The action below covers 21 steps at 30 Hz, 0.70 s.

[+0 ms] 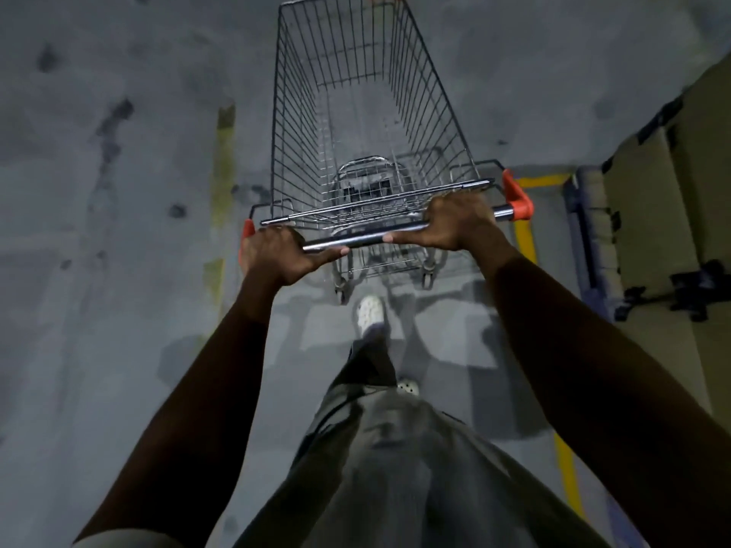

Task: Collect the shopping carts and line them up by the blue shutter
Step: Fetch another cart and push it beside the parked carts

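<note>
An empty wire shopping cart (356,92) with orange corner caps stands straight ahead of me on grey concrete. Its metal handle bar (364,239) runs across the middle of the view. My left hand (277,251) grips the bar's left end beside the orange cap. My right hand (459,223) grips the bar near its right end. Both arms are stretched forward. The cart's rear wheels show under the handle, close to my white shoe (370,312). No blue shutter is in view.
A faded yellow floor line (221,160) runs along the cart's left. A brighter yellow line (526,235) borders the right. A stack of beige panels or crates on a blue frame (648,215) stands close at the right. Stained concrete floor lies ahead and left.
</note>
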### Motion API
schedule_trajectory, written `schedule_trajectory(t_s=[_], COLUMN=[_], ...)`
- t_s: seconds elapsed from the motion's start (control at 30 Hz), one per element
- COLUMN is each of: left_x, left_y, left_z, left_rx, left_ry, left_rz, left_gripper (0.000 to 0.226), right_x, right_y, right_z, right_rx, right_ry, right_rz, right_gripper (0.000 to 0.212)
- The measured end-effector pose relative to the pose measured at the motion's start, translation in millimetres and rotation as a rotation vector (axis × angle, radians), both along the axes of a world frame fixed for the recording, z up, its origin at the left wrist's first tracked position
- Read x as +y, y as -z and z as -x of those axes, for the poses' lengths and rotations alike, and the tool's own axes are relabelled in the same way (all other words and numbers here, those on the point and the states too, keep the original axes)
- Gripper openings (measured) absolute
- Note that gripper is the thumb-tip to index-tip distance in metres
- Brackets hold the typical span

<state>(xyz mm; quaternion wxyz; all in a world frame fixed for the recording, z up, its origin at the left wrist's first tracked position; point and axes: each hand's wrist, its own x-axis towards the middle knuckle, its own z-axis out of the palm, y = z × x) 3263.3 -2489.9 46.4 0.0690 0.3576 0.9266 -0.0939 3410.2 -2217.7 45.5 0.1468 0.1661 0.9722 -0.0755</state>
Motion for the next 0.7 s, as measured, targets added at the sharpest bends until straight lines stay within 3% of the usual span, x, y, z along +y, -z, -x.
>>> schedule_trajectory(t_s=[0.3, 0.57, 0.7], left_x=[173.0, 333.2, 408.2], left_y=[10.7, 7.7, 10.5], left_z=[174.0, 312.4, 366.9], left_rx=[0.074, 0.008, 0.044], left_ry=[0.005, 0.045, 0.098], left_rz=[-0.041, -0.001, 0.007], left_gripper=[0.116, 0.105, 0.102], right_x=[165.9, 317.4, 393.7], right_y=[-3.6, -2.7, -1.7], right_z=[166.2, 287.9, 336.9], right_rx=[0.043, 0.023, 0.044], right_ry=[0.021, 0.059, 0.032], right_rz=[-0.024, 0.003, -0.034], right_gripper=[0.1, 0.107, 0.097])
